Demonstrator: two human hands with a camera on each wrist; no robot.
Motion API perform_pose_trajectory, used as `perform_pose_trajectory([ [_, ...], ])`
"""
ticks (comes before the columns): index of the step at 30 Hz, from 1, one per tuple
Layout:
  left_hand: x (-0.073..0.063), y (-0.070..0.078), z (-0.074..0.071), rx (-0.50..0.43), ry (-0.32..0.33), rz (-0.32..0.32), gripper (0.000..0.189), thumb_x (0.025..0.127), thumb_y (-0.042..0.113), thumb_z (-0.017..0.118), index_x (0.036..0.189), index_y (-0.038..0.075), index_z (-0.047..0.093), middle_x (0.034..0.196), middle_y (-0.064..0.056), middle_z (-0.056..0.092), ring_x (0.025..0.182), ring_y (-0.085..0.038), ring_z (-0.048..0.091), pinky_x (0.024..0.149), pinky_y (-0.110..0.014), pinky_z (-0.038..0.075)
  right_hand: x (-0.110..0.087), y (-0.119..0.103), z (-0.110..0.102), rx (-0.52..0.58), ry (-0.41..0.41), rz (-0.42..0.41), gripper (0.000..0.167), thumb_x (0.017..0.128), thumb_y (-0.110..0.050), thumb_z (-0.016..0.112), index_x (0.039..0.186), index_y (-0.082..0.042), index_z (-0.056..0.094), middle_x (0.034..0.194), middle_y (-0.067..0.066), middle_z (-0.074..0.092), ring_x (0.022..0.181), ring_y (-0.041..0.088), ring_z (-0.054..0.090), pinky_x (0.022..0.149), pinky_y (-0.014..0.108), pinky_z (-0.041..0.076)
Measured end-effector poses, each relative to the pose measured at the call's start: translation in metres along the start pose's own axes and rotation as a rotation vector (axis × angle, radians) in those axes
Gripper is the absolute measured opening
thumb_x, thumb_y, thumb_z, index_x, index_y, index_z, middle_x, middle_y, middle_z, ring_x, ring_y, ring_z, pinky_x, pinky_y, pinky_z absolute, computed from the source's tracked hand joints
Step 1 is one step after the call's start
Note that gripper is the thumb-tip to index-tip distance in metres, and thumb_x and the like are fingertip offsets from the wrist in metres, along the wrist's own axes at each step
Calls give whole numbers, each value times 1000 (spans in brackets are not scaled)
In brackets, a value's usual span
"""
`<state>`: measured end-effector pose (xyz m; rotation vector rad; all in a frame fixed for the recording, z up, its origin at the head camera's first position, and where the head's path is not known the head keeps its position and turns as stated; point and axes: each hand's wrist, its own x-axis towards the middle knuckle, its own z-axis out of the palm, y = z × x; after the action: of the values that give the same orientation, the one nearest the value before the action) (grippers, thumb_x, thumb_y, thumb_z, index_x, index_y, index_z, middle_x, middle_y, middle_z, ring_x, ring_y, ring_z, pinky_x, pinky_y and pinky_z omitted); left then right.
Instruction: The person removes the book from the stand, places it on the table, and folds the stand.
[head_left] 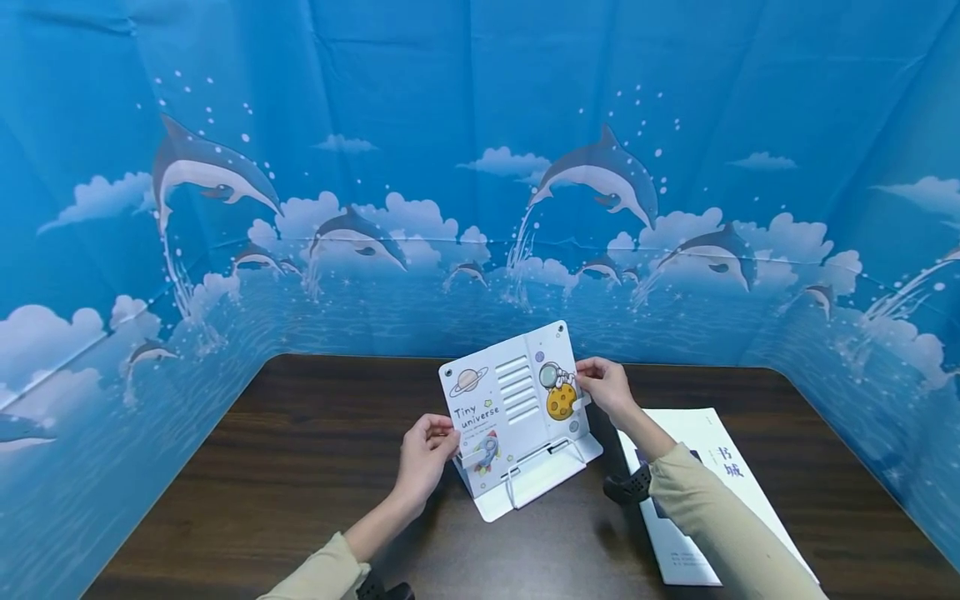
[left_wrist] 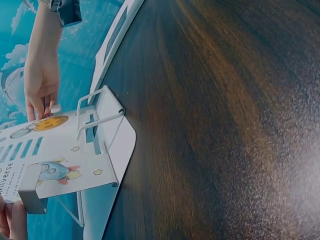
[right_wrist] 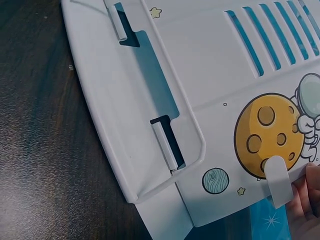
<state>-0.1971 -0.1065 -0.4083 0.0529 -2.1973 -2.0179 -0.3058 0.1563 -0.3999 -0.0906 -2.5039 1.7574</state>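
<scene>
The left hand (head_left: pixel 423 457) pinches the left edge of a white book stand (head_left: pixel 528 435) between thumb and fingers; the right hand (head_left: pixel 606 387) pinches its right edge, beside a small side clip (head_left: pixel 581 402). The stand's printed panel leans back above its ledge, on the dark surface (head_left: pixel 315 467). Rightward, a white book (head_left: pixel 738 504) lies partly behind the right sleeve (head_left: pixel 723 512); a dolphin-printed backdrop (head_left: pixel 420 108) surrounds everything.

The stand (head_left: pixel 525 433) looks like smooth metal, the table (head_left: pixel 300 467) glossy wood.
</scene>
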Motion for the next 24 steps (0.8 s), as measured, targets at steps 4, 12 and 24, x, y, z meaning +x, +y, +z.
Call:
perform_pose_trajectory([
  [4, 0, -1, 0, -4, -2, -5, 15, 86, -2, 55, 99, -8, 50, 88, -12, 54, 75, -13, 58, 67, -22, 52, 3, -1, 2, 5, 1, 5, 20, 89, -1, 53, 107, 4, 59, 95, 14, 55, 84, 21, 52, 77, 33, 50],
  [12, 0, -4, 0, -19, -20, 3, 15, 86, -3, 54, 99, -9, 49, 88, -13, 53, 75, -14, 57, 67, -22, 52, 6, -3, 5, -12, 7, 3, 22, 89, -2, 53, 109, 4, 59, 96, 14, 56, 86, 21, 52, 79, 33, 49],
  [24, 6, 2, -6, -2, -83, 24, 24, 86, -3, 54, 109, -8, 46, 96, -16, 54, 78, -15, 57, 70, -29, 53, 1, -6, -5, 14, -45, -18, 26, 88, -5, 56, 112, 4, 57, 99, 14, 57, 89, 21, 55, 81, 33, 50],
])
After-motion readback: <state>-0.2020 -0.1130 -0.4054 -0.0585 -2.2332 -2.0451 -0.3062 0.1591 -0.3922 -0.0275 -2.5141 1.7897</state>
